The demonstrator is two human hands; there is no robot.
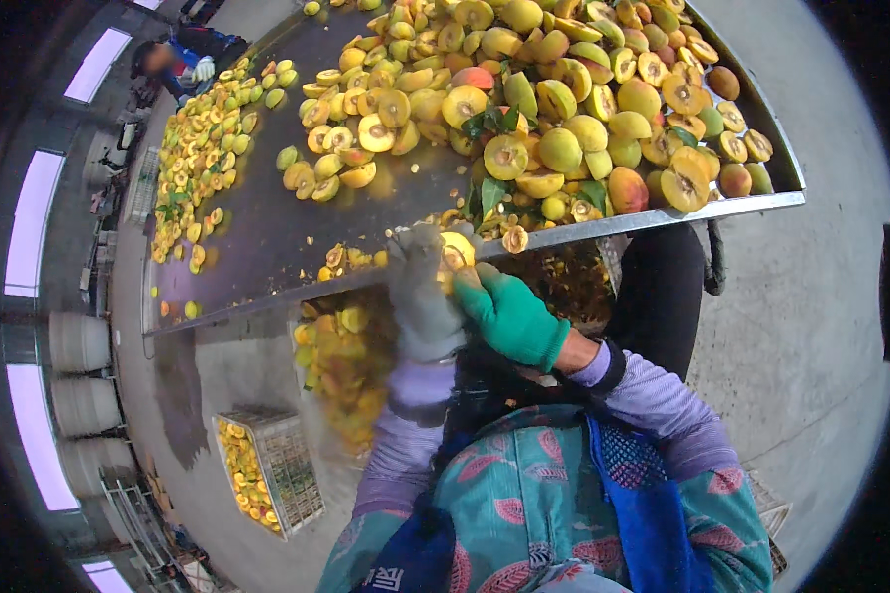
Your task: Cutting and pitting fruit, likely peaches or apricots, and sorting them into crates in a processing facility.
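Observation:
A cut yellow peach [455, 253], its pale brown centre showing, is held just over the table's near edge. My left hand [423, 292], in a grey glove blurred by motion, grips it from the left. From the right my right hand [516, 318], in a green glove, reaches it with closed fingers; its thumb side touches the fruit. Whether a small tool sits in those fingers is hidden. Just beyond lies a heap of whole and halved peaches [561, 150] with green leaves. A loose brown-centred piece [514, 238] rests on the metal rim right of my hands.
The dark metal table [297, 232] has a raised rim. More fruit [203, 163] lies at its far left, near another person [183, 64] in a glove. Below the table hangs or stands fruit [341, 366]. A crate of cut fruit [277, 469] stands on the floor.

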